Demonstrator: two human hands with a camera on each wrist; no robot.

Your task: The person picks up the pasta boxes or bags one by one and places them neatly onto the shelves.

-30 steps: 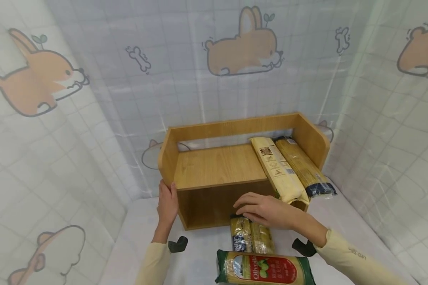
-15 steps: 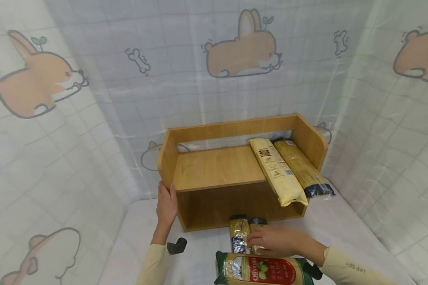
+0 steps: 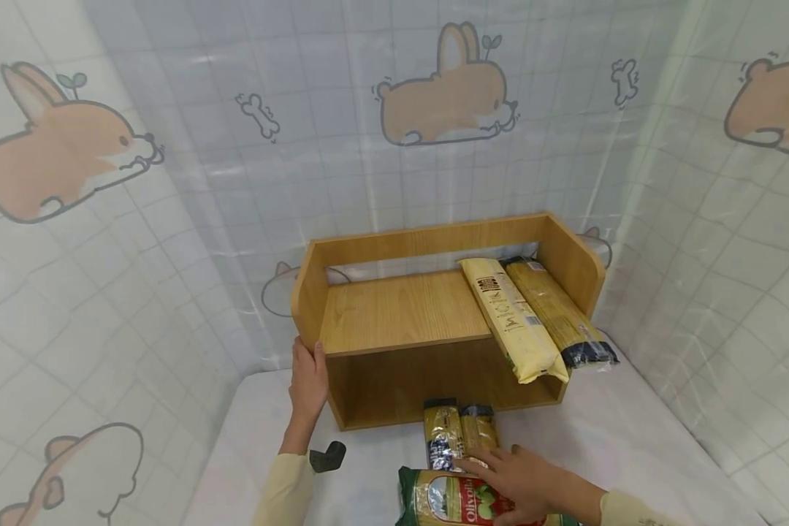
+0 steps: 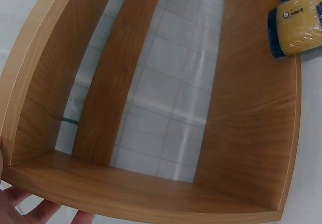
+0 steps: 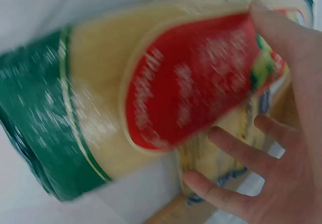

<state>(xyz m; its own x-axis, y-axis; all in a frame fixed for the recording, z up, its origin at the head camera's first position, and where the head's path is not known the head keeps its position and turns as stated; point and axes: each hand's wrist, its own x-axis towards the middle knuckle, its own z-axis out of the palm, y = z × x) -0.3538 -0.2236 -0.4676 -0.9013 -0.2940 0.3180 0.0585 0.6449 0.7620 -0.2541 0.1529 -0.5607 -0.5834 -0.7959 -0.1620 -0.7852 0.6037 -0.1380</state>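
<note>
My left hand (image 3: 310, 383) grips the left side panel of a small two-level wooden shelf (image 3: 394, 310), thumb at the front edge and fingers along the outside. Spread over a green-ended spaghetti pack (image 3: 427, 498) with a red label is my right hand (image 3: 524, 478). In the right wrist view its thumb overlaps the pack (image 5: 186, 83), while the fingers extend past the long edge. Just behind that pack, two smaller yellow pasta packs with dark ends, a left one (image 3: 443, 437) and a right one (image 3: 478, 429), lie side by side before the shelf's lower compartment.
On the shelf's upper board, at the right, lie a cream noodle pack (image 3: 513, 318) and a dark-ended spaghetti pack (image 3: 557, 310), both jutting past the front edge. A black bent piece (image 3: 327, 456) shows by the left wrist. Patterned sheeting (image 3: 342, 175) surrounds the white table (image 3: 361, 482).
My right hand has moved from above the two small packs, down and toward me, onto the red-labelled spaghetti pack. The left hand stays on the shelf's side.
</note>
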